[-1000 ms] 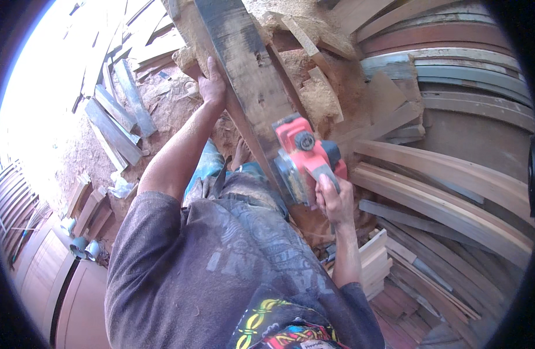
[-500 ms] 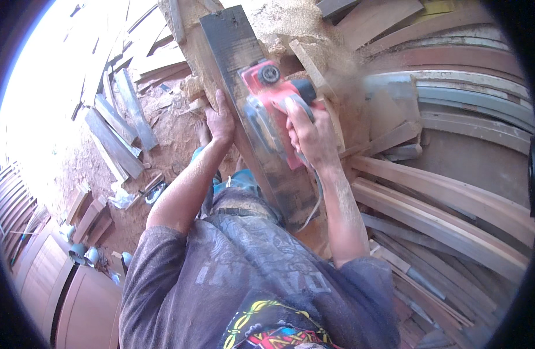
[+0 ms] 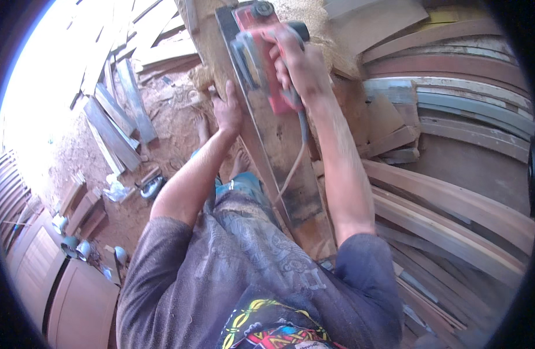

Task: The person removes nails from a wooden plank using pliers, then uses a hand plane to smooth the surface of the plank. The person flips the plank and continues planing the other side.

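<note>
A red electric hand planer (image 3: 273, 64) sits near the far end of a thick wooden plank (image 3: 293, 166), gripped by my right hand (image 3: 299, 64) around its rear handle. The plank's top is partly dark and weathered, partly bare brown. The planer's grey cord (image 3: 304, 128) trails back beneath my right forearm and over the plank. My left hand (image 3: 228, 113) rests against the left edge of the wood, thumb and fingers apart and pointing away from me. Part of its fingers is hidden by the angle.
Stacked boards and beams (image 3: 448, 198) fill the right side. Sawdust (image 3: 340, 58) is heaped beyond the planer. Loose grey planks (image 3: 110, 131) lie on the dirt floor at left, with wooden panels (image 3: 84, 305) lower left. My bare foot (image 3: 240, 163) stands beside the plank.
My right hand has pushed the planer away from me along the plank, baring more of its surface behind. My left hand has shifted slightly right in the view.
</note>
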Demonstrator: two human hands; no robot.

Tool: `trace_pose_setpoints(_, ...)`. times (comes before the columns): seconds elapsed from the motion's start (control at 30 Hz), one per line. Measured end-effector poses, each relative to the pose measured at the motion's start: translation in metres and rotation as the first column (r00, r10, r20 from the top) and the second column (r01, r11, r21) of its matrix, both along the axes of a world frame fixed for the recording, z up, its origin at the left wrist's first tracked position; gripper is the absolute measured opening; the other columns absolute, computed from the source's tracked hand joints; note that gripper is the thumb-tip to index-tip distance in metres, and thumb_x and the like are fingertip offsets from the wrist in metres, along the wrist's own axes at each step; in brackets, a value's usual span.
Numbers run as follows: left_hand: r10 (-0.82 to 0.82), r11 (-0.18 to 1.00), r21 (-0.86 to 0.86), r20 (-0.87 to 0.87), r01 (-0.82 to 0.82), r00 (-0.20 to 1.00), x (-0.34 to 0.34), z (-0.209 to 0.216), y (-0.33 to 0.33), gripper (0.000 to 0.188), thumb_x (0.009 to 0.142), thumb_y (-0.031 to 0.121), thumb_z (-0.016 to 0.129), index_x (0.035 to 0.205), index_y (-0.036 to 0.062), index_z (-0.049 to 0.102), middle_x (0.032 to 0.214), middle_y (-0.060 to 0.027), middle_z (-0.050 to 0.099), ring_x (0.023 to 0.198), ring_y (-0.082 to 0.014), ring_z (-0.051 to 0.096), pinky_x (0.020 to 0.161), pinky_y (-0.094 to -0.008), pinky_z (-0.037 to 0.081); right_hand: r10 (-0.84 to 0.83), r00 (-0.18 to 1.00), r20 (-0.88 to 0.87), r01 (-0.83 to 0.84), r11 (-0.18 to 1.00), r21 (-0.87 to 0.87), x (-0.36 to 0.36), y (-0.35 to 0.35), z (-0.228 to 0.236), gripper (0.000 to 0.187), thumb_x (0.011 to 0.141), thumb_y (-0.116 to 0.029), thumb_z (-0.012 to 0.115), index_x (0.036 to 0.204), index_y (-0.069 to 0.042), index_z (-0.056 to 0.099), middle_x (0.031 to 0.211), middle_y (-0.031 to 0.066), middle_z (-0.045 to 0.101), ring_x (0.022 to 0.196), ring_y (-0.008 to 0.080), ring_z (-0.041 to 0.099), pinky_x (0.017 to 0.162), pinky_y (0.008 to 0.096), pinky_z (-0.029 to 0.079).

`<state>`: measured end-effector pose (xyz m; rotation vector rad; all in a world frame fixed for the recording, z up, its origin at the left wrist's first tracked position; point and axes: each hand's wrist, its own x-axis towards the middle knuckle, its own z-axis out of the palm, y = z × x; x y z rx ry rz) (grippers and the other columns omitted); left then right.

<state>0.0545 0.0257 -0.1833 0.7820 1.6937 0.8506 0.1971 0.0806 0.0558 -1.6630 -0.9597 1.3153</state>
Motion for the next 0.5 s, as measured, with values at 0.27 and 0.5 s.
trace_pose_setpoints(0.27,-0.235,0.968,-0.023,0.25,0.249,0.939,-0.041,-0.049,0.023,0.11,0.1,0.073,0.06,0.163,-0.0108,0.028,0.157,-0.0295,0.051,0.148,-0.0386,0.05,0.122,-0.042,0.039,0.021,0.989,0.147,0.022,0.958,-0.286,0.025,-0.321,0.02,0.035,0.102,-0.033,0.066,0.083,-0.005,0.071,0.068,-0.0034,0.063,0.061,0.0077,0.059,0.055,0.0299,0.046)
trace_pose_setpoints(0.5,-0.238,0.956,-0.086,0.332,0.28,0.913,-0.043,-0.02,0.025,0.109,0.096,0.073,0.068,0.156,-0.0141,0.04,0.151,-0.0235,0.057,0.138,-0.0321,0.058,0.115,-0.0399,0.046,-0.016,0.974,0.228,0.087,0.948,-0.306,0.024,-0.358,0.011,0.036,0.104,-0.03,0.064,0.083,-0.001,0.069,0.067,0.0002,0.065,0.06,0.0097,0.06,0.055,0.0316,0.047)
